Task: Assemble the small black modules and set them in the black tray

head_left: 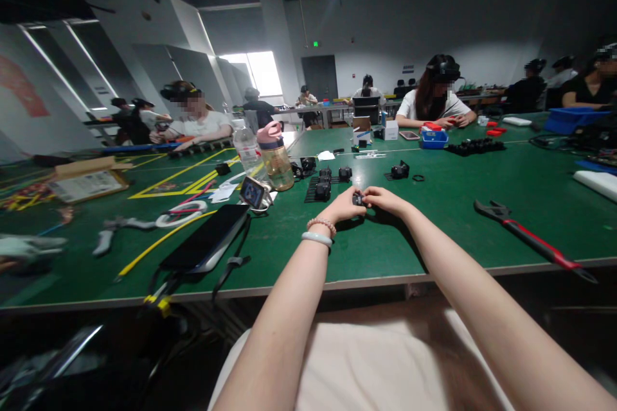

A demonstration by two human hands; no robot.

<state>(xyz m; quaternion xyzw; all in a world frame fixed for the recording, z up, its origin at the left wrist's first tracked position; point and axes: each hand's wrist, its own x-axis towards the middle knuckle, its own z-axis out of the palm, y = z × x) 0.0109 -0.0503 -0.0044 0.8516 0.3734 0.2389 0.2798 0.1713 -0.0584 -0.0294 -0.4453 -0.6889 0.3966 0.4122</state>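
Over the green table (385,237), my left hand (341,207) is closed around a small black part (357,199). The fingers of my right hand (385,200) pinch the same part from the right side. Its fine details are too small to make out. Just beyond my left hand lie black clustered parts (322,185) with comb-like edges. Another black piece (399,170) sits beyond my right hand, beside a small black ring (418,178).
Red-handled pliers (535,237) lie at the right. On the left are a black power bank or phone (207,237), a small screen device (253,194), a pink-lidded bottle (276,157) and a yellow cable (161,241). People sit across the table; a gloved hand (31,247) shows far left.
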